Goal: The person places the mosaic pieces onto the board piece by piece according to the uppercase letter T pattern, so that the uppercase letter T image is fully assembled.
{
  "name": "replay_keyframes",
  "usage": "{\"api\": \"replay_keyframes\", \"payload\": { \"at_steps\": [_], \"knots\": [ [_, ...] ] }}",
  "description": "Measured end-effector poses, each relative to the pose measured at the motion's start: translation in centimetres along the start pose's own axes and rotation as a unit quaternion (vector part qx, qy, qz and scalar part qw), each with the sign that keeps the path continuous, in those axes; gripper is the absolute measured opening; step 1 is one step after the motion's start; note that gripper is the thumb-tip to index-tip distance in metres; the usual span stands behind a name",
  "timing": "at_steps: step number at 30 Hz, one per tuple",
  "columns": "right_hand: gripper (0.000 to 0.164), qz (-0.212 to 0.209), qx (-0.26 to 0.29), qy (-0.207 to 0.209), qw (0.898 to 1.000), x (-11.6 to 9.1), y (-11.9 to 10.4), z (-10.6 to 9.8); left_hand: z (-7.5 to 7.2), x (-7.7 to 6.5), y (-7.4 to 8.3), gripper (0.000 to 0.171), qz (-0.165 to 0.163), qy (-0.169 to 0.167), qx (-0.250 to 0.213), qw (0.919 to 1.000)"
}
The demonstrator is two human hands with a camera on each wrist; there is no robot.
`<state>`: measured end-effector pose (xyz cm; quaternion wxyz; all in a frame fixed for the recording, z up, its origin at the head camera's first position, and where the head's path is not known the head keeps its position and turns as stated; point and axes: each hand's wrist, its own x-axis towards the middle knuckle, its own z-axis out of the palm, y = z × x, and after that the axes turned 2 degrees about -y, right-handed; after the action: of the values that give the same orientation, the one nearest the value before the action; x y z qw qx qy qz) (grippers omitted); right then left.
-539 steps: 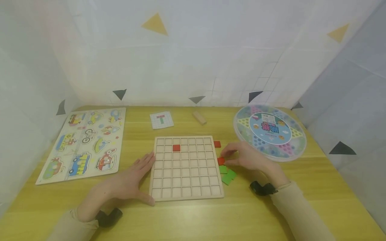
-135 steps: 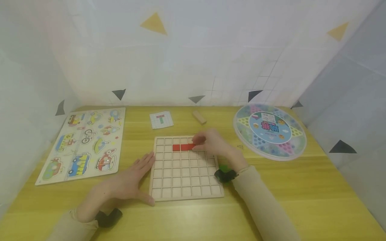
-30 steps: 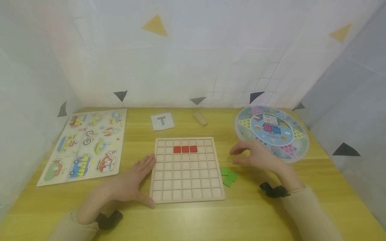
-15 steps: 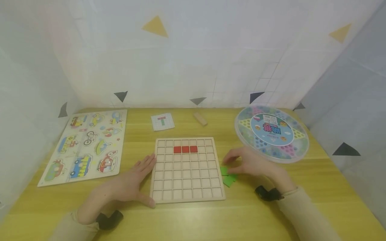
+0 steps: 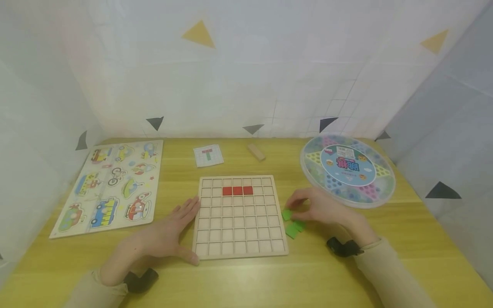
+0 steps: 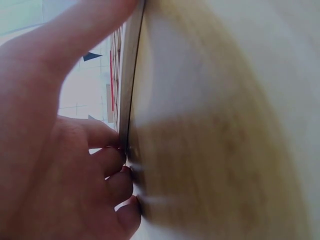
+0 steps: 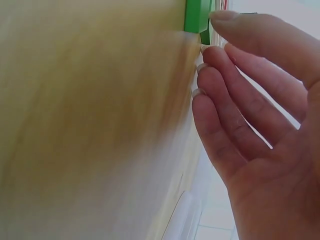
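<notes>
At the right edge of the grid board [image 5: 239, 235], just off the wood: 3 loose green pieces. The far green tile [image 5: 286, 214] lies closest to the board; the middle green tile [image 5: 299, 226] and near green tile [image 5: 292, 232] sit a little right of it and toward the person. Whether those 2 overlap, cannot tell.

Right hand [image 5: 321, 208] much the nearer. Thumb and forefinger drawn narrow, pinching the far green tile; lifted or flat on the tabletop [image 5: 239, 282], cannot tell. Right wrist view: green at the thumb tip, other fingers bent, their tips close to the tabletop.

Key relation: tile at the right hand's fingertips, board directly to the left of it, only the rim between tile and cells. Tile looks square, so no long axis; its sides appear turned slightly off the grid lines. My judgement: a small twist would square it to the cells.

Red tiles [image 5: 237, 191]: 3, side by side in the 2nd row from the far side, columns 3 to 5 from the left. That row runs left to right, lying left of the right hand and farther from the person.

Left hand [image 5: 163, 233] spread wide, holding nothing; fingertips along the board's left edge, thumb at its near-left corner. Bracing it, I judge.

Beyond the board: card [image 5: 208, 155], red bar over green stem.
</notes>
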<state>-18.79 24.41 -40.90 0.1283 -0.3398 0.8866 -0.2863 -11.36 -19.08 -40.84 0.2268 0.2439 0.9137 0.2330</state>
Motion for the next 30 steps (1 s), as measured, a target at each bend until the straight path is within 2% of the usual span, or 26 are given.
{"api": "replay_keyframes", "payload": {
  "at_steps": [15,30],
  "knots": [
    [0.023,0.004,0.004,-0.006,1.0,0.08,0.29,-0.04,0.04,0.06,-0.05,0.139,0.003,0.002,0.005,1.0],
    [0.021,0.018,-0.028,0.023,0.999,0.14,0.08,0.07,0.02,-0.03,0.04,0.138,0.008,0.002,-0.002,1.0]
  ]
}}
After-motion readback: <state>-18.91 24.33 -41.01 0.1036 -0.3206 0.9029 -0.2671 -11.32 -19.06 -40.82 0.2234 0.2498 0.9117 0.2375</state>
